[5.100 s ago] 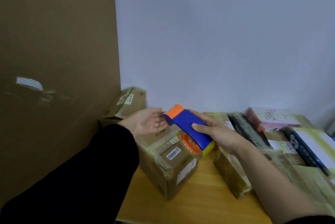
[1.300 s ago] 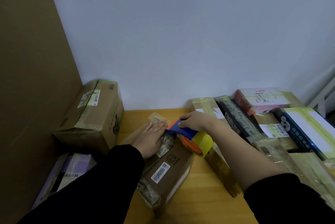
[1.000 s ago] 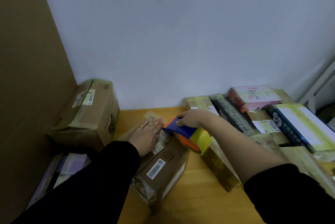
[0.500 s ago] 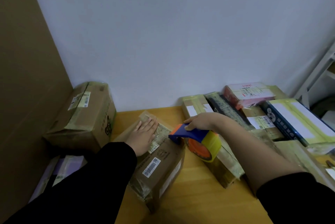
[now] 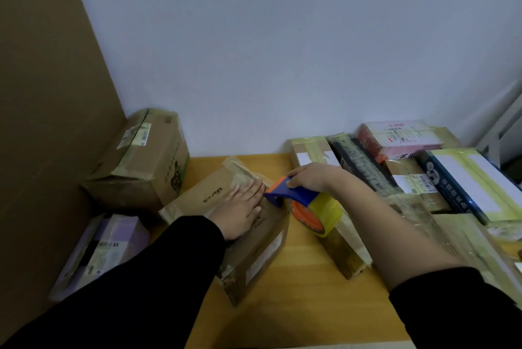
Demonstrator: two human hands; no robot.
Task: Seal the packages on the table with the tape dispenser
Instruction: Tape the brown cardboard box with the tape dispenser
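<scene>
While the left hand (image 5: 240,207) lies flat with straight fingers on the top of the box (image 5: 262,252), the right hand (image 5: 308,177) is closed around the blue handle of the dispenser (image 5: 305,201). The orange-and-blue nose of the dispenser touches the box top at its right edge, just beside the left fingertips. The yellow roll (image 5: 324,213) already hangs past that edge, above the counter (image 5: 305,278).

Compared with one second ago, the dispenser has travelled from the middle of the box top toward this right edge, and the left hand has slid a little nearer along the top to press behind it. I judge that a strip was drawn across the top and that the pass is near its end. The fresh tape itself I cannot make out clearly on the glossy surface.

What probably remains for this box is to carry the tape down over the edge onto the side and cut it. If the left hand lifts too early, the box may shift or the strip may wrinkle. Other packages (image 5: 409,179) wait on the right, touching each other.
</scene>
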